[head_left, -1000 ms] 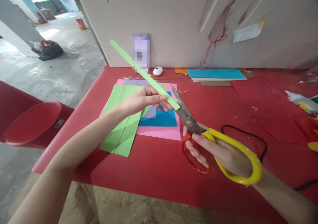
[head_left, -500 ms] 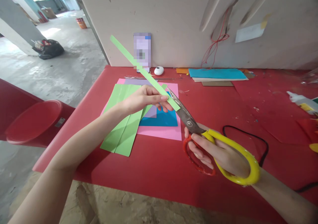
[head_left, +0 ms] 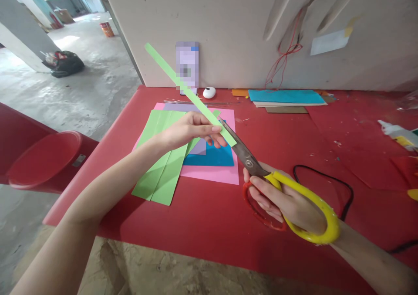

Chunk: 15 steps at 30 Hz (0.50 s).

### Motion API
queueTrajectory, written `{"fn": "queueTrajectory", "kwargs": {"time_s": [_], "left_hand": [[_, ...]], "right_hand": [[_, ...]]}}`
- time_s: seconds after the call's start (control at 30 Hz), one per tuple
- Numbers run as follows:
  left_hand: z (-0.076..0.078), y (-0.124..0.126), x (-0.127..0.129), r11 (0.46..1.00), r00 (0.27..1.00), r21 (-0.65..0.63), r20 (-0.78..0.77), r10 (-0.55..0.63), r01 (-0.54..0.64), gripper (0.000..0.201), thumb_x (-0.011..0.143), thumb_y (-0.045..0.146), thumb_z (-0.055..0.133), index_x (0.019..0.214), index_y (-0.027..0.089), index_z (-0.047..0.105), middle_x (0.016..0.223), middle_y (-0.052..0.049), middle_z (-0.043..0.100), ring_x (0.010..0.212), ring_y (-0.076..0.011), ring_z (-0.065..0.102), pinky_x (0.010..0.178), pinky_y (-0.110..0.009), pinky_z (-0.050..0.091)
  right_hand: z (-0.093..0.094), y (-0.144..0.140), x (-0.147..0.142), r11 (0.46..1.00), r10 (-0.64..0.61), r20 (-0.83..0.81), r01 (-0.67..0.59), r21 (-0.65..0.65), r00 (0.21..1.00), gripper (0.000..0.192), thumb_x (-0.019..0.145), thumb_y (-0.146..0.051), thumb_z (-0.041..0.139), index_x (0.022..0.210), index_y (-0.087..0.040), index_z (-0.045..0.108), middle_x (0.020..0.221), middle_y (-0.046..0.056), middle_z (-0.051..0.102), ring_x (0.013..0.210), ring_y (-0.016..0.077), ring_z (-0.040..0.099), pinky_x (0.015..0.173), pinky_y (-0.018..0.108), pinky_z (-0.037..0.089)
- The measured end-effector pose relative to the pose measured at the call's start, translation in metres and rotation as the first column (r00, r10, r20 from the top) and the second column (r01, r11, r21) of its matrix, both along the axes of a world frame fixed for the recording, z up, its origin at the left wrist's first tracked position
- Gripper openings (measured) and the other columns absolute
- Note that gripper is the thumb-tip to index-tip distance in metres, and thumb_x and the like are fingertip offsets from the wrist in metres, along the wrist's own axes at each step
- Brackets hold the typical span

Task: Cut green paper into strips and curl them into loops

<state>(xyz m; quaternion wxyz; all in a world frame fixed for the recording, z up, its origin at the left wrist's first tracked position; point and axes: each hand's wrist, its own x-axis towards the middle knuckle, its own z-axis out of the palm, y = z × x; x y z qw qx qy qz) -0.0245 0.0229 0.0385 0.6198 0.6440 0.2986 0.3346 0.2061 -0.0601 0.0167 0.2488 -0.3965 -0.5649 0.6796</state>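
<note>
Left fingers point(head_left: 214, 129) pinch green paper strip point(head_left: 195, 99) | axis upper-left to centre | from here, lower end overlaps scissors point(head_left: 252, 166) gripped by right fingers point(head_left: 266, 189)

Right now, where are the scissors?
In the head view, the scissors are right of centre, in the right hand, their blades by the green strip held in the left hand.

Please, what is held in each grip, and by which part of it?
The left grip pinches a light-green paper strip near its lower end. The right grip holds the scissors by their yellow and red handles.
</note>
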Motion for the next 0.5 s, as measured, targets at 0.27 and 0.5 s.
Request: {"fn": "queueTrajectory", "kwargs": {"time_s": [0.27, 0.5], "left_hand": [[0.0016, -0.0002, 0.0015, 0.991, 0.99, 0.014, -0.049, 0.131, -0.131, 0.035, 0.073, 0.044, 0.068, 0.078, 0.01, 0.064, 0.069, -0.005, 0.069, 0.063, -0.0125, 0.066, 0.057, -0.021, 0.05], [0.0089, -0.0056, 0.0101, 0.842, 0.863, 0.21, 0.013, 0.505, -0.496, 0.048, 0.083, 0.046, 0.054, 0.05, 0.018, 0.033, 0.043, 0.006, 0.033, 0.038, -0.0041, 0.038, 0.043, -0.02, 0.035]], "right_hand": [[-0.0008, 0.0012, 0.0033, 0.999, -0.015, 0.073, 0.011, 0.048, 0.997, 0.031, 0.085, -0.051, 0.048, 0.08, -0.022, 0.042, 0.049, -0.01, 0.036, 0.034, 0.0027, 0.027, 0.028, 0.014, 0.023], [-0.0053, 0.0055, 0.0052, 0.98, -0.071, 0.206, 0.03, 0.198, 0.976, 0.028, 0.088, -0.049, 0.045, 0.079, -0.022, 0.043, 0.048, -0.01, 0.037, 0.034, 0.004, 0.032, 0.031, 0.016, 0.027]]}}
